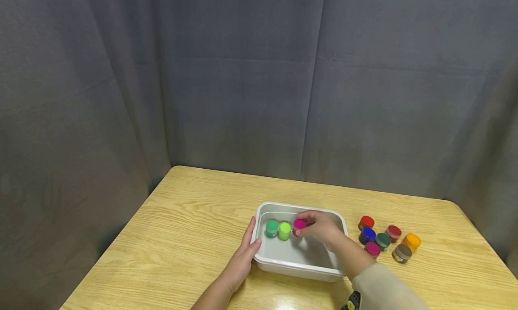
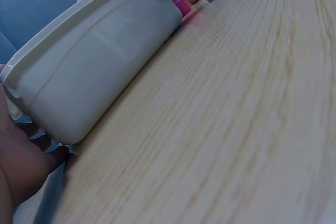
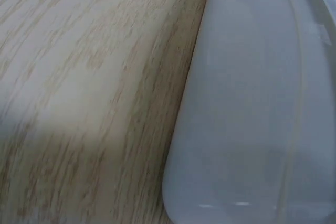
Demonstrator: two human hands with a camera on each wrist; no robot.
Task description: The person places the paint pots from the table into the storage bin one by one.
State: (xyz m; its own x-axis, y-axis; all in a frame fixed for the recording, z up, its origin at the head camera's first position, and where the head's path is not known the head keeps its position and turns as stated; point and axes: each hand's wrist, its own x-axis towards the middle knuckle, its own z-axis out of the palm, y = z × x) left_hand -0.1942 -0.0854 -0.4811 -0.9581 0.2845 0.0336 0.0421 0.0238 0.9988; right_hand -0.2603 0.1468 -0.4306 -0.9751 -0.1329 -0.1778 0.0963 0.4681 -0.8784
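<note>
The magenta jar (image 1: pixel 298 226) is inside the white tray (image 1: pixel 299 269), pinched by the right hand (image 1: pixel 322 229), its fingers bent and nearly closed; they cover part of it, and whether it touches the tray's floor is unclear; beside it stand one lime jar (image 1: pixel 284 231) and one green jar (image 1: pixel 272 229), seen only from the head; the left hand (image 1: pixel 242 260) grips the tray's left end, thumb at the rim; the left wrist view adds fingers curved round outside; seven more jars (image 1: pixel 382 241) cluster rightward on the table (image 1: pixel 194 215), partly cut off in that view.
</note>
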